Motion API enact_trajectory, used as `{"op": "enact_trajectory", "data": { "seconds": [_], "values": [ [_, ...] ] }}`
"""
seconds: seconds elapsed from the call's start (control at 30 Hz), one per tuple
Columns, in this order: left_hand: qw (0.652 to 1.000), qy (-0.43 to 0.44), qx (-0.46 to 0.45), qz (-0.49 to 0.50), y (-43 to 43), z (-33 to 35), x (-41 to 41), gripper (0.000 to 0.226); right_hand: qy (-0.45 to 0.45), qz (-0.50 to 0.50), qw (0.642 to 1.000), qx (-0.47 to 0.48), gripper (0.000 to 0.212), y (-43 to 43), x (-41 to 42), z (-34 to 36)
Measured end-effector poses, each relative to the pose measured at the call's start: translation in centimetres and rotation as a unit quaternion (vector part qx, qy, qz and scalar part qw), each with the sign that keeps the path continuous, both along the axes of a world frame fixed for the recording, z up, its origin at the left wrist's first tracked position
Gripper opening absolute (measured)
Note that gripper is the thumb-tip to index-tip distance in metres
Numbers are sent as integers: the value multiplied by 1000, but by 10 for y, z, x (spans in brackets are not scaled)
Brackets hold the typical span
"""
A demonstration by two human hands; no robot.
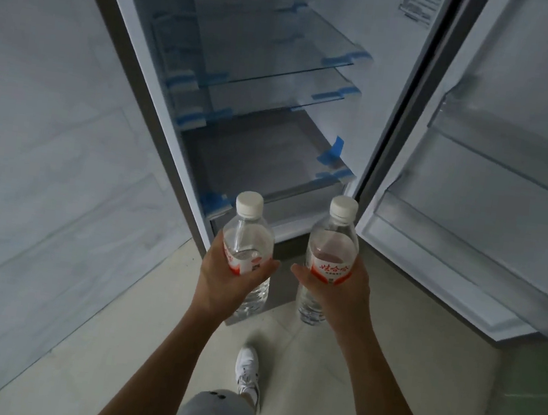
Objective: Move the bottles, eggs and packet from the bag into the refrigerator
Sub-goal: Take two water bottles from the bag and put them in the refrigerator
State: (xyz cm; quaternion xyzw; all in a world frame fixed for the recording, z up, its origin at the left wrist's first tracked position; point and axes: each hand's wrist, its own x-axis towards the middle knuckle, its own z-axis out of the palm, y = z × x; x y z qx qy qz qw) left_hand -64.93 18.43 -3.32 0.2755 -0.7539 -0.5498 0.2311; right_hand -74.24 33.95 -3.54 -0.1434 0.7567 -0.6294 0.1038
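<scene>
Both hands are held out forward, side by side and apart. The left hand (222,280) grips the left bottle (247,238) round its middle. The right hand (345,293) grips the right bottle (332,245) likewise, thumbs pointing inward.

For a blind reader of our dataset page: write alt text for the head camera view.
A person holds one capped water bottle upright in the left grip and a second bottle in the right grip, facing an open refrigerator. Its glass shelves carry blue tape, and its door stands open to the right.
</scene>
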Motion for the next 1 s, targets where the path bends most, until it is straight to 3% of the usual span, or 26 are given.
{"op": "enact_trajectory", "data": {
  "seconds": [0.33, 0.43, 0.57, 0.77, 1.0],
  "values": [
    [999, -24, 45, -11, -79, 10, -105, 58, 9, -13, 1000, 0, 66, -83, -93, 11],
    [998, -27, 54, -14, -88, 11, -116, 57, 1, -7, 1000, 6, 63, -91, -109, 9],
    [998, -20, 61, -7, -92, 13, -127, 72, -9, -1, 1000, 14, 64, -99, -127, 4],
    [999, -13, 39, 24, -96, 13, -137, 58, -3, 29, 1000, 11, 57, -110, -150, 8],
    [997, 36, 47, 52, -91, 38, -149, 76, 7, 58, 998, -8, 61, -120, -175, 30]
  ]
}}
